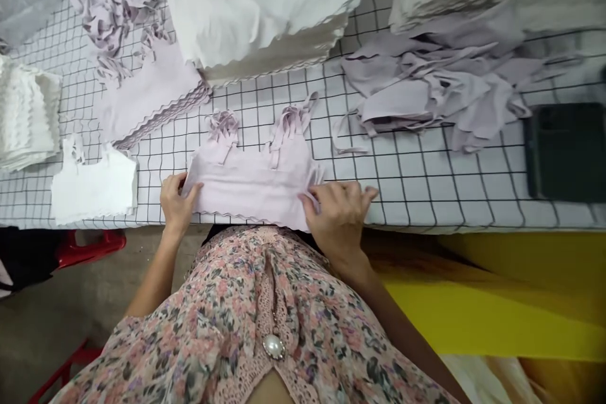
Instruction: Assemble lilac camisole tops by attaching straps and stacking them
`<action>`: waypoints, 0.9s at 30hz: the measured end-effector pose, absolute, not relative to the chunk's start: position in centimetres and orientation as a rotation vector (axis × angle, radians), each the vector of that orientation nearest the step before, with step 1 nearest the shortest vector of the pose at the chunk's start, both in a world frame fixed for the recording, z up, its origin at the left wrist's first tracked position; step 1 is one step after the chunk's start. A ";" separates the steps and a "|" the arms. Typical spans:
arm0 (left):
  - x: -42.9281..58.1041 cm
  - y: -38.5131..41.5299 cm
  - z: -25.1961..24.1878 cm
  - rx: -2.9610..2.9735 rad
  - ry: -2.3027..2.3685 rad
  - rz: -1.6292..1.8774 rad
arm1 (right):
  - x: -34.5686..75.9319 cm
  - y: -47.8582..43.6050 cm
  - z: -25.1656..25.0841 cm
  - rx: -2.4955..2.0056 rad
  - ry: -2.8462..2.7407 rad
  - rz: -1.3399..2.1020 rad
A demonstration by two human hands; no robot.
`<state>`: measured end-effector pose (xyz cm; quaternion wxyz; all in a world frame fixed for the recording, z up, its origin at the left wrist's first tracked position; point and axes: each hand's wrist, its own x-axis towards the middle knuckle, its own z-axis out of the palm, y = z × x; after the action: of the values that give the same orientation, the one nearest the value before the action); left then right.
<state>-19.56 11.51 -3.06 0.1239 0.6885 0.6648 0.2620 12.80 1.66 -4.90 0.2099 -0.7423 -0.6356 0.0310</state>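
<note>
A pale lilac camisole top (246, 186) lies flat at the table's front edge, its straps bunched up and its scalloped hem toward me. It seems to rest on other pieces of the same kind. My left hand (178, 202) pinches its left side between thumb and fingers. At the opposite side, my right hand (337, 211) grips the edge of the fabric, thumb on top and little finger sticking out. Behind and to the left is a stack of lilac tops (149, 85). A white top (95, 186) lies left of my left hand.
White fabric pieces (269, 0) are piled at the back. Loose lilac garments (440, 82) form a heap at the right, beside a dark phone (565, 151). More white pieces (28, 113) are stacked far left. A red stool (89, 249) and a yellow surface (473, 315) sit below the table (407, 189).
</note>
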 end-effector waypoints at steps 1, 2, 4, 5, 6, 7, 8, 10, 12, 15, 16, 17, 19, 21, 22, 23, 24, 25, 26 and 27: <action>-19.6 11.6 -3.1 2.042 1.930 0.774 | 12.3 1.7 -4.8 -2.042 -1.819 0.047; -19.5 11.7 -3.2 2.072 1.923 0.790 | 11.7 1.8 -4.6 -2.007 -1.879 0.007; -19.4 12.0 -3.2 2.073 1.919 0.823 | 10.6 2.1 -4.4 -1.907 -1.998 -0.047; -19.3 12.1 -3.1 2.038 1.930 0.828 | 10.1 2.2 -4.3 -1.857 -2.051 -0.044; -19.2 12.2 -3.1 1.985 1.952 0.826 | 9.7 2.2 -4.2 -1.820 -2.090 -0.020; -19.2 12.3 -3.0 1.927 1.979 0.817 | 9.5 2.3 -4.1 -1.802 -2.106 0.018; -19.2 12.3 -2.9 1.877 2.006 0.802 | 9.4 2.3 -4.1 -1.802 -2.095 0.063; -19.3 12.4 -2.8 1.825 2.034 0.775 | 9.7 2.3 -4.2 -1.827 -1.996 0.139; -19.4 12.6 -2.6 1.798 2.036 0.759 | 10.6 2.1 -4.5 -1.892 -1.830 0.160; -19.6 12.9 -2.4 1.741 2.023 0.738 | 12.0 1.9 -5.2 -2.042 -1.642 0.129; -19.6 13.1 -2.3 1.730 2.023 0.727 | 12.3 1.8 -5.4 -2.092 -1.613 0.121; -19.7 13.2 -2.2 1.729 2.025 0.713 | 12.4 1.8 -5.6 -2.132 -1.594 0.119; -19.6 13.5 -2.0 1.744 2.032 0.681 | 12.4 2.0 -5.8 -2.191 -1.563 0.128; -19.5 13.7 -1.8 1.759 2.036 0.669 | 12.3 2.2 -5.9 -2.230 -1.510 0.155; -19.5 13.8 -1.7 1.762 2.033 0.670 | 12.2 2.4 -5.9 -2.243 -1.480 0.173; -19.4 13.8 -1.6 1.764 2.028 0.672 | 12.2 2.5 -5.8 -2.249 -1.456 0.196; -19.4 13.9 -1.5 1.767 2.024 0.672 | 12.1 2.7 -5.7 -2.247 -1.443 0.217; -19.3 13.9 -1.5 1.773 2.022 0.668 | 12.1 2.8 -5.6 -2.239 -1.443 0.234; -19.3 13.9 -1.5 1.781 2.023 0.660 | 12.1 2.9 -5.5 -2.230 -1.454 0.244; -19.3 13.9 -1.5 1.791 2.027 0.653 | 11.9 3.0 -5.3 -2.220 -1.474 0.246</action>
<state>-19.28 13.87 -1.54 0.1787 0.6333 0.7168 0.2308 11.94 3.03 -5.32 0.2305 -0.8072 -0.5361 0.0893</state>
